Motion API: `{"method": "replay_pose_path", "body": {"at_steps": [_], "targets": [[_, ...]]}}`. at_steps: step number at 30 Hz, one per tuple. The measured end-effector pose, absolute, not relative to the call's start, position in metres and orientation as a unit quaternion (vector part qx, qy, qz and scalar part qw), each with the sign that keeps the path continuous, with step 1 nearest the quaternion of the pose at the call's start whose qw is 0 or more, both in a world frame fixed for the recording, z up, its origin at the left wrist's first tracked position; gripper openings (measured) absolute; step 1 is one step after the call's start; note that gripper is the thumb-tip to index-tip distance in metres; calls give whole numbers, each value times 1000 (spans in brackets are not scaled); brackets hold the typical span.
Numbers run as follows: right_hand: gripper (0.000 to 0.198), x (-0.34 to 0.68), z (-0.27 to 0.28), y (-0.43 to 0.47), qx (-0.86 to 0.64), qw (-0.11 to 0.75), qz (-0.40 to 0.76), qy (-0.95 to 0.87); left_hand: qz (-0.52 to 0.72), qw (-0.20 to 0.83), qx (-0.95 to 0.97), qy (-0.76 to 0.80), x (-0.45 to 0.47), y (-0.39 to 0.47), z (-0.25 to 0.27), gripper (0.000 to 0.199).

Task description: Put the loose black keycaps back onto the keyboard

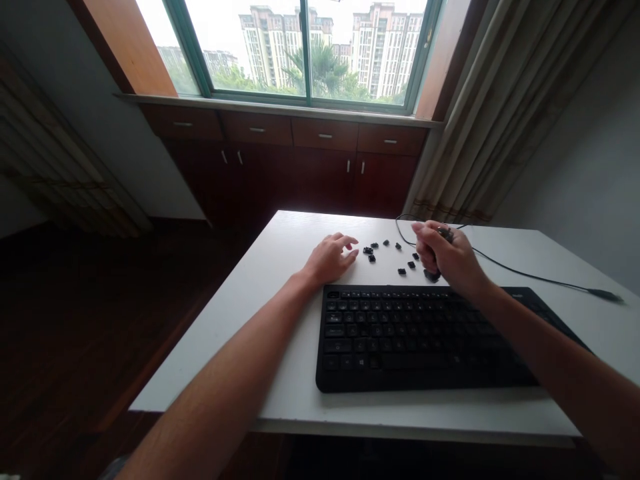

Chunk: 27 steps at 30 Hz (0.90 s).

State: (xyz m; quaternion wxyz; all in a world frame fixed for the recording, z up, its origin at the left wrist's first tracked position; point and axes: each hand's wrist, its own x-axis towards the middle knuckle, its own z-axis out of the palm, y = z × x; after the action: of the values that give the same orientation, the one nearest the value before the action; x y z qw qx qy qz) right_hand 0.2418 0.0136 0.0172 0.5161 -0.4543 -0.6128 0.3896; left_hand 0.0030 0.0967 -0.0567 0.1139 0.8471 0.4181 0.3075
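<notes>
A black keyboard (395,340) lies on the white table, with a few gaps among its keys. Behind it, several small black keycaps (401,271) are scattered in a loose ring. My left hand (333,257) rests on the table just left of these keycaps, thumb and fingers apart, holding nothing that I can see. Above the keyboard's back edge, my right hand (447,257) is wrapped round a small dark tool (432,275). One end shows below the fist and another part above the thumb; its exact kind is hidden by the fingers.
A black cable (530,272) curves behind my right hand to a plug at the table's right side. The white table (280,373) has its front edge close to me. Beyond stand dark red cabinets (320,173) under a window, with curtains (460,113) at the right.
</notes>
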Motion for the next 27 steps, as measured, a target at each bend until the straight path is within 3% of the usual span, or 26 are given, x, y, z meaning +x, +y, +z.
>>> {"method": "replay_pose_path", "body": {"at_steps": [4,9,19,22,27], "targets": [[37,273,16,37,-577,366,193,-704,289,120,869,383,14,101,-56,47],[32,278,-2,57,-565,197,31,-801,263,111,892,351,20,107,-58,40],[32,244,-13,98,-456,84,-4,-886,269,91,910,301,19,106,-60,34],[28,240,-14,99,-457,83,-16,-886,274,99,912,289,18,106,-60,22],[19,243,-15,89,-480,101,-25,-871,290,125,904,288,18,104,-58,21]]}}
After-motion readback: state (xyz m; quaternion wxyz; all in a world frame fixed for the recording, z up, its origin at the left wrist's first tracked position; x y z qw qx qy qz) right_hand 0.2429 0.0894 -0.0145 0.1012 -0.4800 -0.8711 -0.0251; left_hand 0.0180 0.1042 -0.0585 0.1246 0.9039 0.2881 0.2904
